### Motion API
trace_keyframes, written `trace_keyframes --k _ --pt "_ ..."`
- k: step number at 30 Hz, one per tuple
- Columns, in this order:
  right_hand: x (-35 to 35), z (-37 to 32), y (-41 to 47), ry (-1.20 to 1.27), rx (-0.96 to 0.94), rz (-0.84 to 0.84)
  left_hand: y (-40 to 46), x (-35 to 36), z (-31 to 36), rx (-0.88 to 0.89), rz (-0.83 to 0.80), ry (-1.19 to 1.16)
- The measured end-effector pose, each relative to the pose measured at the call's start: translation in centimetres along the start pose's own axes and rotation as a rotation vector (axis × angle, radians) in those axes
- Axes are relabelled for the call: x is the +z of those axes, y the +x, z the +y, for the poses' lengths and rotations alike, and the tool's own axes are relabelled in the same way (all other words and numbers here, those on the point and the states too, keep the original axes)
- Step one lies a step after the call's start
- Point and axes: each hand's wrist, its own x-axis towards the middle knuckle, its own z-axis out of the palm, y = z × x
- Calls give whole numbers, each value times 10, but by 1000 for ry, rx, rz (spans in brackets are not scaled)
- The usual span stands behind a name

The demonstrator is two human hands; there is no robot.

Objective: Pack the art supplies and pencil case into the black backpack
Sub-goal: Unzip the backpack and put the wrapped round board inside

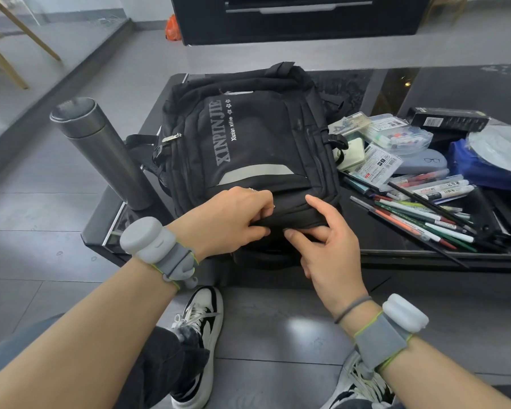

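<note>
On the dark glossy table (396, 255), a black backpack (257, 137) is lying flat with its front panel facing up and its bottom edge hanging toward the person. Grey block letters reading "XINPINJIE" are running along the panel, with smaller white script and three small stars beside them, and a pale grey reflective strip is curving across the lower part. A metal zipper pull is lying at the bag's left side, and the carry handle is sitting at the far end.

Both hands are working at the near edge of the bag. The left hand (230, 219) is pinching a fold of black fabric between curled fingers and thumb. The right hand (328, 240) is gripping the same edge just beside it, thumb on top and fingers tucked under. Each wrist is wearing a grey strapped device.

To the right of the backpack, a heap of pens and markers (419, 211) is lying spread on the table, touching or nearly touching the bag's side. Behind them, clear plastic packets of supplies (396, 134) are lying stacked, next to a blue-grey glasses case (425, 165) and a black box (449, 119). To the left, a steel thermos flask (98, 152) is standing near the table's corner.
</note>
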Motion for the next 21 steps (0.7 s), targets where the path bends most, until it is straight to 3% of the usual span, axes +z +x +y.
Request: trace_keyframes --k 8,15,21 --pt "1 1 -16 -259 -204 -17 -3 -4 1 23 -3 -42" --pt "4 0 -11 -71 -32 -84 -2 -4 6 24 42 -48" --pt "6 1 -6 -18 -3 -91 -1 -3 9 28 70 -9"
